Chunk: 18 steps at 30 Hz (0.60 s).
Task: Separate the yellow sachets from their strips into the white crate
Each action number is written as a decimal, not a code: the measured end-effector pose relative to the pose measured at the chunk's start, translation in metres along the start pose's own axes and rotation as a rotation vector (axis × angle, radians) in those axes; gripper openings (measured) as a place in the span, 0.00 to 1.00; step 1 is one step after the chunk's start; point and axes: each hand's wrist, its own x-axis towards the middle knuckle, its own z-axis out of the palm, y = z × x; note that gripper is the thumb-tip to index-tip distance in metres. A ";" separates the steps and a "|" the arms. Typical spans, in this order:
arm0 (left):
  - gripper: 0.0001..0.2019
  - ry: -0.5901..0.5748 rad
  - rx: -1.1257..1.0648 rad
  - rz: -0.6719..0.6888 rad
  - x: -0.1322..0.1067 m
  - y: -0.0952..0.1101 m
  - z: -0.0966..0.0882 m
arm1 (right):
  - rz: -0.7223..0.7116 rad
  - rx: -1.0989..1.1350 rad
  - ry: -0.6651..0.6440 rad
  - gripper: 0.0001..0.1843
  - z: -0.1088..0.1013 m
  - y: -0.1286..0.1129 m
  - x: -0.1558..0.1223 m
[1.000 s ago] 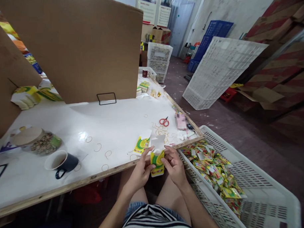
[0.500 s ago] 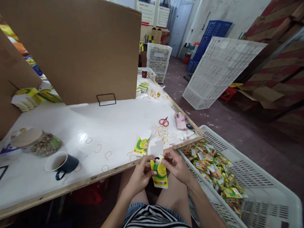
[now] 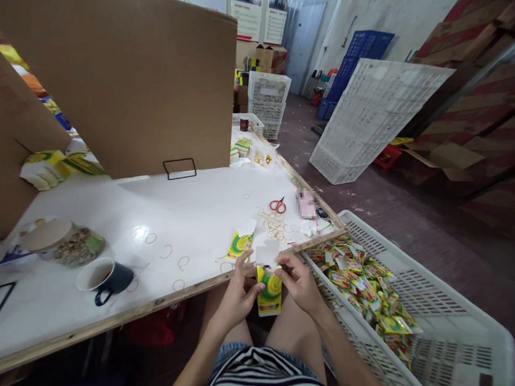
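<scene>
A small yellow-and-green printed carton (image 3: 269, 295) with a raised white flap is held upright over my lap, at the table's front edge. My left hand (image 3: 240, 288) grips its left side, thumb on the front and index finger raised. Fingers of my right hand (image 3: 300, 280) are pinched at its upper right corner, by the flap. Just beyond, a stack of similar yellow-and-green cartons (image 3: 240, 244) lies on the white table (image 3: 184, 213). Loose rubber bands (image 3: 275, 224) are scattered beside it, near red-handled scissors (image 3: 278, 205).
To my right stands a white plastic basket (image 3: 459, 341) with many small packets (image 3: 368, 287). On the left are a dark mug (image 3: 115, 275) and a jar (image 3: 80, 246). A large cardboard panel (image 3: 160, 82) stands across the table. Stacked crates (image 3: 370, 118) lean beyond the basket.
My left index finger has lifted and straightened away from the carton's top. The carton has turned slightly more upright, and my right hand stays at its upper corner.
</scene>
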 end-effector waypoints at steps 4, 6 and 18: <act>0.26 -0.033 0.012 -0.039 0.003 0.000 -0.003 | -0.009 0.057 0.022 0.19 0.000 0.000 0.001; 0.22 -0.030 0.035 -0.049 0.004 -0.003 -0.004 | -0.087 0.001 -0.006 0.19 -0.005 -0.002 0.002; 0.24 -0.064 0.098 -0.004 0.006 -0.002 0.003 | 0.197 -0.129 -0.100 0.13 -0.001 0.000 0.001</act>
